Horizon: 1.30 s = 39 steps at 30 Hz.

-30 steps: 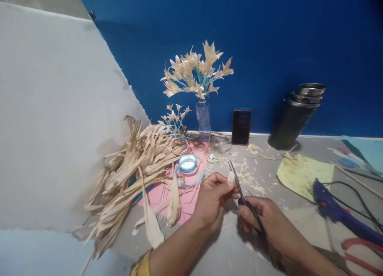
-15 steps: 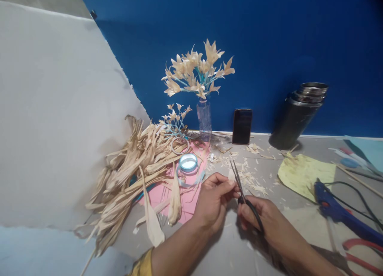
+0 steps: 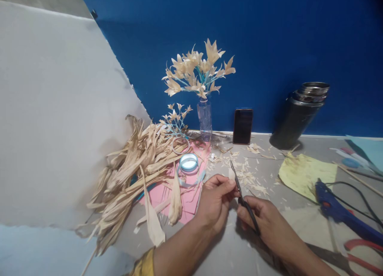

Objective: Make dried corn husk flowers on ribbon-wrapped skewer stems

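My left hand [image 3: 214,202] pinches a small pale piece of husk [image 3: 231,174] between thumb and fingertips. My right hand [image 3: 266,224] grips black-handled scissors [image 3: 242,198], whose blades point up and away and lie against the husk piece. Both hands hover low over the grey table [image 3: 227,252], just right of a pink sheet [image 3: 187,196]. A pile of dried corn husks [image 3: 131,176] lies to the left. Husk flowers [image 3: 199,70] stand in a clear bottle [image 3: 204,118] at the back.
Husk clippings [image 3: 248,176] litter the table beyond my hands. A roll of pale blue ribbon [image 3: 188,163], a phone [image 3: 242,126] against the blue wall, a dark flask [image 3: 297,116], yellow paper [image 3: 306,172], a blue glue gun [image 3: 338,210] and red-handled scissors [image 3: 362,252] lie around.
The scissor blades have closed a little and the husk piece sits lower between them. Both hands stay in about the same place.
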{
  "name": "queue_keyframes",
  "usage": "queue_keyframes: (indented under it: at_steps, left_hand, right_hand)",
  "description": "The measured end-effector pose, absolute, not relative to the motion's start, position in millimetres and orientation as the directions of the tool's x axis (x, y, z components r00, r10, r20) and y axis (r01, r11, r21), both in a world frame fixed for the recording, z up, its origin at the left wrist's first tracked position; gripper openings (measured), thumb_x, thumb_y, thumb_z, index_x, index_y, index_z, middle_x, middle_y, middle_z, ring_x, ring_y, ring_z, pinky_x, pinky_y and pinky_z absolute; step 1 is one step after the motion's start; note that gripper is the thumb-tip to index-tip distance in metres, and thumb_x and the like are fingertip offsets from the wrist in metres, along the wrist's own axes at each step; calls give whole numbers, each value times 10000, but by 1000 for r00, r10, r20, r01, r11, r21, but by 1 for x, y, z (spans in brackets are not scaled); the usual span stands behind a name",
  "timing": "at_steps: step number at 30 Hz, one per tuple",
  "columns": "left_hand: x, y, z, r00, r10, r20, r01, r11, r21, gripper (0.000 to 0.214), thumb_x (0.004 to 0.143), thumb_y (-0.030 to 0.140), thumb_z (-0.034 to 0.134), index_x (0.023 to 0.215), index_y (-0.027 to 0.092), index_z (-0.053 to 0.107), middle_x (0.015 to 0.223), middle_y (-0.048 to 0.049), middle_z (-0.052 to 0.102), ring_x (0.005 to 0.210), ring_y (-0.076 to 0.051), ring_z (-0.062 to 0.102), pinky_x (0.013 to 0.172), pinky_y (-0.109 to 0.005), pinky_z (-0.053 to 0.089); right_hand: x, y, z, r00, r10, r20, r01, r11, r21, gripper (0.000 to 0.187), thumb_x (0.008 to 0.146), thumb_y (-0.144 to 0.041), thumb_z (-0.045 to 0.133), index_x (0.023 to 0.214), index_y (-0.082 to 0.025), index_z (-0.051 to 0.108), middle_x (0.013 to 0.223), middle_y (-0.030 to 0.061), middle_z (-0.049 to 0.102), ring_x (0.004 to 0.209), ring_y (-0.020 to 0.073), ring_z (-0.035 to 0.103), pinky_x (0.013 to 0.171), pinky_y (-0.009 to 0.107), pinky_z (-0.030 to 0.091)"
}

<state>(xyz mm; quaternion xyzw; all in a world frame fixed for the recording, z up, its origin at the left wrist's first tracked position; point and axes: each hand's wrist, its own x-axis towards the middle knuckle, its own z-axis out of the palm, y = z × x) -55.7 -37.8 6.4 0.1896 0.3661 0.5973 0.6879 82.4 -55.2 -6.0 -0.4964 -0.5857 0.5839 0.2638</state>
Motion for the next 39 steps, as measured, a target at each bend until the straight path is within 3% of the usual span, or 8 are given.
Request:
queue_keyframes:
  at_steps: [14, 22, 35, 39]
  left_hand:
    - [-56, -37, 9, 18, 955, -297, -693, 226, 685, 333, 564, 227, 910, 637, 155, 594, 612, 0, 641, 567, -106, 570, 636, -239, 450]
    - [-56, -37, 6, 3, 964, -266, -680, 197, 707, 285, 593, 212, 886, 641, 153, 612, 605, 7, 628, 576, -104, 563, 644, -238, 445]
    - [-58, -37, 9, 18, 964, -265, -678, 206, 705, 249, 626, 187, 849, 650, 158, 603, 648, -5, 667, 583, -110, 590, 642, -239, 454]
    - [-61, -36, 11, 18, 966, -259, -677, 202, 708, 231, 630, 152, 813, 644, 163, 583, 683, -22, 694, 608, -120, 606, 665, -251, 476]
  right_hand:
    - [82, -57, -8, -402, 884, -237, 222, -157, -962, 480, 819, -635, 639, 658, -233, 431, 606, -49, 377, 559, 120, 355, 495, 248, 291]
    - [81, -56, -4, -386, 882, -270, 272, -171, -947, 504, 811, -669, 612, 619, -211, 521, 570, 4, 564, 531, 138, 472, 515, 257, 372]
    - [84, -56, -6, -384, 859, -339, 269, -247, -931, 562, 800, -731, 582, 610, -207, 509, 532, -26, 495, 478, 99, 345, 478, 257, 260]
    - [87, -55, -6, -449, 848, -282, 230, -195, -954, 617, 828, -783, 519, 659, -191, 551, 567, -5, 547, 485, 99, 372, 491, 259, 267]
